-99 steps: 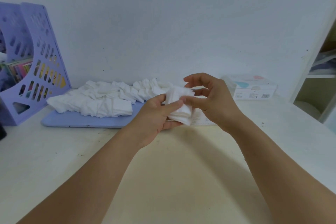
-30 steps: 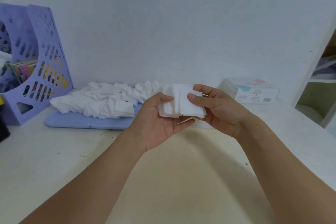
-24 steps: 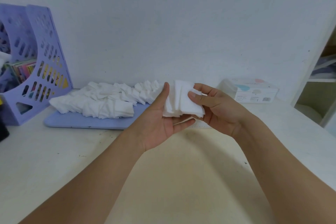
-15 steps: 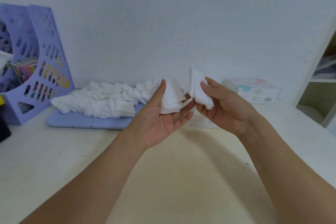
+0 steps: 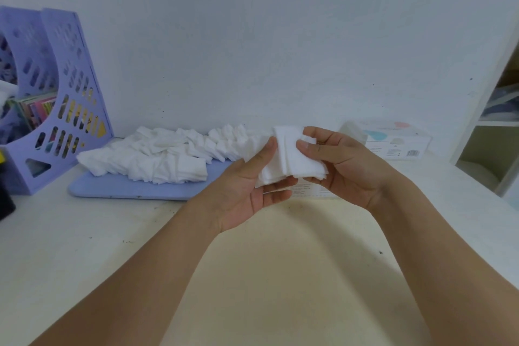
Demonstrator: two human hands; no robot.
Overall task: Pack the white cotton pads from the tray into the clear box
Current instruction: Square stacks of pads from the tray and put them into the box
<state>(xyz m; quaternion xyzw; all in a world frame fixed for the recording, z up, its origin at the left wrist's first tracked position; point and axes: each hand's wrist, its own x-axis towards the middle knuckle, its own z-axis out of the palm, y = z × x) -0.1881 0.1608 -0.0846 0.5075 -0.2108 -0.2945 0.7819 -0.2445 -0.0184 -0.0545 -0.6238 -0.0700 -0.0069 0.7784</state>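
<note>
- Head view: pale blue-white wall (image 5: 280, 36) rises behind a white bench (image 5: 70, 247) whose near middle is tinted yellowish and carries a few dark specks.
- At the far left a lilac perforated file holder (image 5: 64, 98) stands against the wall with colourful paper inside; a black object (image 5: 5, 199) is cut off by the left edge just in front of it.
- A flat lilac tray (image 5: 126, 191) lies on the bench near the wall, and a long heap of white cotton pads (image 5: 157, 157) sprawls across it, overlapping in loose rows.
- Both bare forearms reach in from the bottom edge and meet above the bench, just right of the tray.
- The left hand (image 5: 250, 194) is palm up, fingers curled under a small stack of pads (image 5: 292, 160), its thumb pressed on the stack's left side.
- The right hand (image 5: 345, 171) grips the same stack from the right, thumb on the top pad, fingers wrapped beneath.
- Under the hands a clear box (image 5: 311, 191) rests on the bench, mostly hidden; only a pale edge with faint print shows.
- Further right, near the wall, sits a white printed carton (image 5: 393, 143) with a barcode.
- A white shelf unit (image 5: 494, 132) fills the right edge.
</note>
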